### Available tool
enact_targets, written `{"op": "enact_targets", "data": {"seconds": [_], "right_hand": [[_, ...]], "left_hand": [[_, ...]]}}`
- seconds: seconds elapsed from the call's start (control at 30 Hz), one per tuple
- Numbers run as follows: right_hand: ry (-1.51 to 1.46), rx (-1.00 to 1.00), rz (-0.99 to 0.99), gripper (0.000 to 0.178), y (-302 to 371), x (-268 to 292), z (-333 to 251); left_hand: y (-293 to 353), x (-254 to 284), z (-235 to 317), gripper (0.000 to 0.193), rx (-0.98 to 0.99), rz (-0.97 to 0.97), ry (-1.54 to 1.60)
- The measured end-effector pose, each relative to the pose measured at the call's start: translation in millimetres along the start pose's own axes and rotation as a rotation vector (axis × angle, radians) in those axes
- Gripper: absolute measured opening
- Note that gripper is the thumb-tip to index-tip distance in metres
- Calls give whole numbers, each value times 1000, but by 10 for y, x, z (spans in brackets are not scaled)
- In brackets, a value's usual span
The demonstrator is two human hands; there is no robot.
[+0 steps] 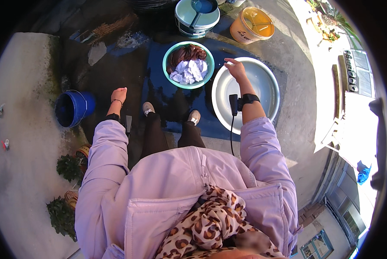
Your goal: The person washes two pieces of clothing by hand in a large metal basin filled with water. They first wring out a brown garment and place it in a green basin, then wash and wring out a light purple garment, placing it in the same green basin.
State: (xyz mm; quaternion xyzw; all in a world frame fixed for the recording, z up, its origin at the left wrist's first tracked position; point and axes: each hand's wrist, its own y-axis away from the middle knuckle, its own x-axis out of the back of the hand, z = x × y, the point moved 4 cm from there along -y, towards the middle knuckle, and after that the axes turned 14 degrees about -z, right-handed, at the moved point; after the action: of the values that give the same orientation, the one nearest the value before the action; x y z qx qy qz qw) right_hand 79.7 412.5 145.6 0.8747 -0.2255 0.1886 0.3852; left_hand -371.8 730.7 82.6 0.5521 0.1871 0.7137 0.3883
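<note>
My right hand (235, 69), fingers apart and nothing in them, hovers over the far left rim of a wide silver-white basin (269, 88). Beside that basin, a smaller green-rimmed basin (165, 69) holds crumpled white cloth (189, 72) and dark brown cloth (185, 55). My left hand (119, 94) hangs away from both basins with its fingers curled closed, and no object shows in it. The nearest thing to it is a blue bucket (90, 105) on the left, tipped toward the wall. Whether the large basin holds water is hard to tell.
Both basins rest on a dark blue wet mat (157, 93). Behind them stand a pale bucket (182, 15) with a dark dipper (203, 6) across its top and a yellow bucket (241, 32). Potted plants (63, 216) and wall taps (6, 144) are at left.
</note>
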Motion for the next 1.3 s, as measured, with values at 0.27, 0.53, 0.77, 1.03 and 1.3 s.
{"op": "enact_targets", "data": {"seconds": [0.27, 0.53, 0.77, 1.03, 1.3], "right_hand": [[-336, -94, 168, 27, 741, 600, 846], [-599, -283, 475, 25, 1491, 789, 1618], [-410, -597, 618, 31, 2196, 717, 2165], [-88, -697, 460, 32, 2468, 574, 2811], [137, -749, 391, 29, 2306, 406, 2746]], "left_hand": [[1030, -212, -1377, 34, 232, -138, -440], [1228, -334, -1849, 30, 283, -125, -49], [1031, 5, -1918, 28, 152, 88, 317], [903, -16, -2131, 26, 188, 17, 222], [1051, 100, -2135, 29, 275, 42, 242]]}}
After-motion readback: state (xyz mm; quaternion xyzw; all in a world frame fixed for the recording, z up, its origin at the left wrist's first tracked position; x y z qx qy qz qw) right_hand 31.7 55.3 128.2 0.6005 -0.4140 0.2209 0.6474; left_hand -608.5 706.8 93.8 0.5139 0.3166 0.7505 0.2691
